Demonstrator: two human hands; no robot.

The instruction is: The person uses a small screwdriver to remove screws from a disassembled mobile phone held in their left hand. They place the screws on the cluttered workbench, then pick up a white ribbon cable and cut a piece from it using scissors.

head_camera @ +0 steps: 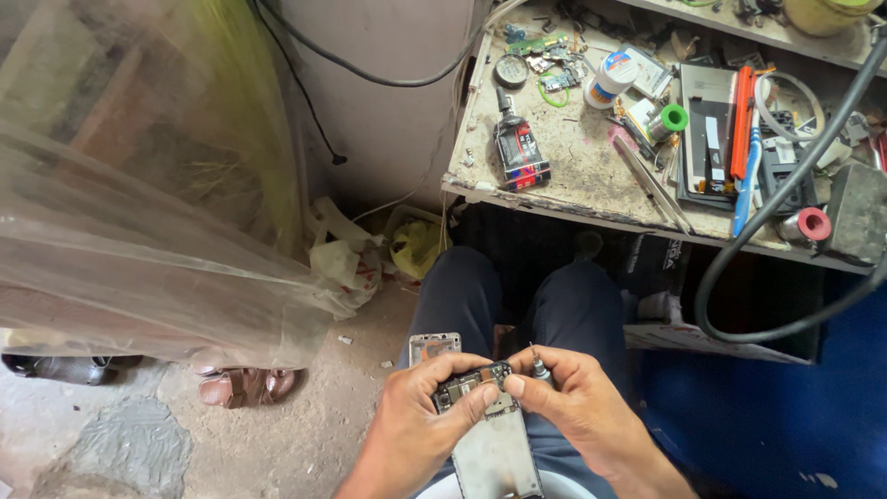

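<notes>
On the far left a big clear plastic sheet (139, 203) hangs over the floor, and below it lies a brown sandal (242, 385). I sit with my knees in dark trousers (517, 296), and I hold the opened phone (490, 434) over my lap, in front of the counter (573, 176).

My left hand (420, 416) is closed around the upper left side of the phone, the thumb pressing on the dark circuit board (471, 382). My right hand (573, 397) pinches the upper right corner with thumb and first finger, and a small screwdriver (539, 368) stands between the other fingers.

I judge the work is in the middle: the back cover is already off, the board is bare but it sits in the frame, and nothing is closed again. The phone looks long and grey, its lower metal plate is plain, and a second thin frame (434, 346) lies on my left knee. On the counter, further right, I see a white jar (610, 79) and a blue toothbrush (747, 185).
</notes>
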